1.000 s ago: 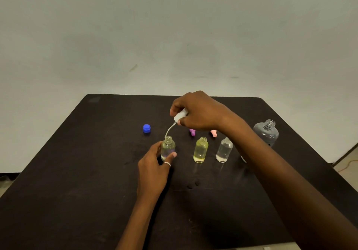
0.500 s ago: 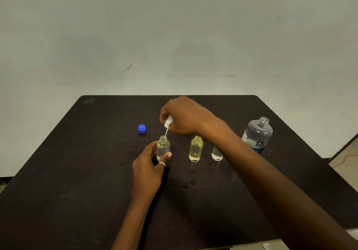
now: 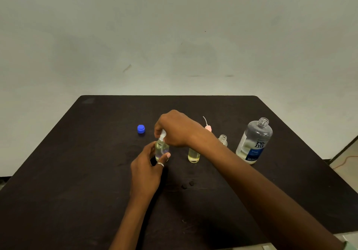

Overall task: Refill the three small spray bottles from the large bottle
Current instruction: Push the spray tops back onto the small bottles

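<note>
Three small bottles stand in a row on the black table (image 3: 77,172). My left hand (image 3: 147,170) grips the leftmost clear small bottle (image 3: 161,150) upright. My right hand (image 3: 176,128) holds a white spray top (image 3: 162,134) down on that bottle's neck, its tube inside. The yellow small bottle (image 3: 193,155) stands open in the middle, partly behind my right forearm. Only the neck of the third small bottle (image 3: 222,139) shows. The large clear bottle (image 3: 254,142) with a blue label stands uncapped at the right.
A blue cap (image 3: 141,129) lies left of the bottles. A pink spray top (image 3: 207,126) with its tube pointing up lies behind my right wrist. Small dark spots (image 3: 188,184) mark the table in front of the bottles.
My right hand has lowered the white spray top, so its tube went into the leftmost bottle and the top now sits on the neck. The left hand kept its grip.
</note>
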A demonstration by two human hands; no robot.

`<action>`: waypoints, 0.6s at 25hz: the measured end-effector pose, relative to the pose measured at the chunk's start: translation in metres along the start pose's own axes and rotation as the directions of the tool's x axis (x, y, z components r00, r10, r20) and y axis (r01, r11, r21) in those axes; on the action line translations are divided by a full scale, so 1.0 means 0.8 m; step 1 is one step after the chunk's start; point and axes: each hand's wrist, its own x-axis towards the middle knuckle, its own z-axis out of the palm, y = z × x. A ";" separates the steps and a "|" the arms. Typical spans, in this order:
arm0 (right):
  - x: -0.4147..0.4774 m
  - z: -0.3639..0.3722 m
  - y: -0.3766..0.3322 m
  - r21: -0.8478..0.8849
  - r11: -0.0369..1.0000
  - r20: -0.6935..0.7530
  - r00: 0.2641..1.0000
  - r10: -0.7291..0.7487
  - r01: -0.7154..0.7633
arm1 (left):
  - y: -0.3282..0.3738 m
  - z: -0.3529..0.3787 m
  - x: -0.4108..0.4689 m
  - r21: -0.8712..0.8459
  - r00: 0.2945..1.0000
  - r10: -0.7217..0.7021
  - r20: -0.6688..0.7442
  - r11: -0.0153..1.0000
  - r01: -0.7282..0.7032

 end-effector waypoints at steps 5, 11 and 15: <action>0.003 -0.002 0.001 0.017 0.999 0.027 0.999 -0.031 0.030 | -0.002 0.000 0.002 0.010 1.000 0.011 -0.003 1.000 -0.011; 0.010 0.003 0.001 -0.035 0.999 0.063 0.997 -0.038 0.040 | -0.004 0.001 0.002 0.032 1.000 0.025 -0.015 0.999 -0.025; 0.011 0.003 -0.003 -0.198 0.980 0.009 1.000 0.018 -0.016 | -0.001 -0.001 0.001 0.046 0.999 0.034 -0.016 0.998 -0.034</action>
